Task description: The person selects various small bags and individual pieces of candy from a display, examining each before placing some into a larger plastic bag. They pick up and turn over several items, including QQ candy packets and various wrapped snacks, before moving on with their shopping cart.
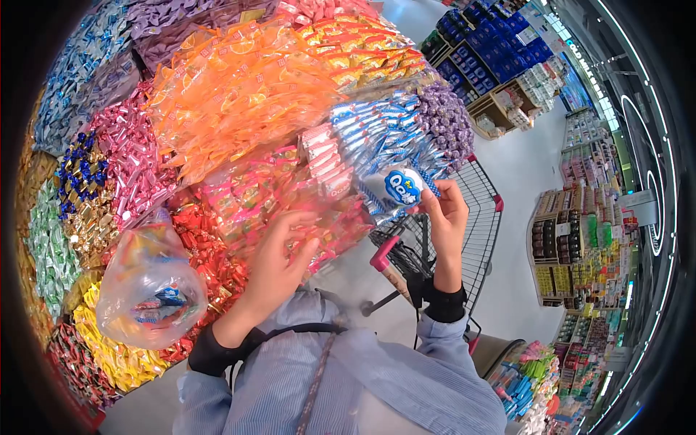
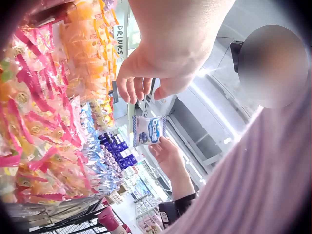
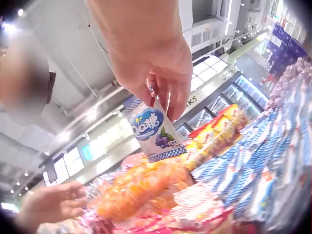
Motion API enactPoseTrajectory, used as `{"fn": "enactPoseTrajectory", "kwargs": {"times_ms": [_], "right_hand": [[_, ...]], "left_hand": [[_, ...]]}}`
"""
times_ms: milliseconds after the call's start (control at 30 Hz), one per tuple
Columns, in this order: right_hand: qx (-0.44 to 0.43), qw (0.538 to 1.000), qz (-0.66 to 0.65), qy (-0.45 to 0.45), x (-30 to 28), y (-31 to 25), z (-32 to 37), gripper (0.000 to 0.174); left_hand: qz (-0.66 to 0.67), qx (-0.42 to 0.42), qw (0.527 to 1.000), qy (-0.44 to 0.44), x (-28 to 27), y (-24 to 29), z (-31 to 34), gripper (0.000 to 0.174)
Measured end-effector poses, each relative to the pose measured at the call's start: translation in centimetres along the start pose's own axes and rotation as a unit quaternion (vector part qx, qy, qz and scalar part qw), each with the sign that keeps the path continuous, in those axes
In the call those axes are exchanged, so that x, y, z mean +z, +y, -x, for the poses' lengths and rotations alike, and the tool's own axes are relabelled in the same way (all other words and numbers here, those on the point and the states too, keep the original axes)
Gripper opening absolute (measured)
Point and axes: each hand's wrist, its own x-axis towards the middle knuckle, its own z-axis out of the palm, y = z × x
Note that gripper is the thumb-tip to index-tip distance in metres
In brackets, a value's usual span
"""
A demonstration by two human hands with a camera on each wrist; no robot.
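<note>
Above the candy display (image 1: 217,109), the raised right hand (image 1: 446,217) pinches one blue-white packet (image 1: 400,190); the left hand (image 1: 279,254) hovers nearby, fingers relaxed, holding nothing.

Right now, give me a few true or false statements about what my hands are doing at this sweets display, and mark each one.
1. The right hand pinches a white and blue packet. True.
2. The left hand grips an orange packet. False: it holds nothing, its fingers relaxed near the pink sweets.
3. The plastic bag is empty. False: it has some sweets inside.
4. A shopping cart stands close to the right hand. True.
</note>
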Motion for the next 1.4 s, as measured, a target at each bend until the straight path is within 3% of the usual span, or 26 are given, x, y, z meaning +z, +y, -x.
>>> {"fn": "enactPoseTrajectory", "kwargs": {"times_ms": [200, 300, 433, 533, 633, 667, 767, 933, 1400], "right_hand": [[0.071, 0.993, -0.087, -0.041, 3.8, -1.9, 2.6, 0.008], [0.076, 0.99, -0.105, -0.06, 5.2, -2.5, 3.0, 0.008], [0.097, 0.986, -0.121, -0.062, 5.9, -2.2, 3.2, 0.012], [0.108, 0.974, -0.186, -0.074, 5.6, -1.3, 3.9, 0.02], [0.043, 0.982, -0.146, -0.109, 6.5, -1.0, 4.6, 0.025], [0.107, 0.975, -0.15, -0.127, 6.6, -1.7, 5.1, 0.028], [0.115, 0.968, -0.164, -0.15, 6.5, -1.8, 5.6, 0.027], [0.122, 0.968, -0.185, -0.117, 6.4, -2.2, 6.2, 0.026], [0.122, 0.962, -0.203, -0.133, 5.9, -1.7, 6.7, 0.025]], "left_hand": [[0.129, -0.012, 0.99, -0.057, 0.4, 1.8, -1.2, 0.045], [0.171, -0.092, 0.977, -0.087, 0.4, 2.2, -1.0, 0.044], [0.217, -0.107, 0.967, -0.085, 0.8, 1.9, -0.9, 0.036], [0.224, -0.124, 0.964, -0.067, 0.6, 1.9, -0.7, 0.028], [0.201, -0.12, 0.972, -0.023, 0.7, 1.7, -0.7, 0.027], [0.236, -0.109, 0.966, -0.008, 0.8, 2.1, -0.7, 0.027], [0.253, -0.098, 0.962, 0.008, 1.0, 2.1, -0.6, 0.025], [0.244, -0.101, 0.965, 0.007, 1.0, 1.4, -0.1, 0.025], [0.248, -0.124, 0.961, -0.006, 0.9, 1.5, 0.2, 0.024]]}}
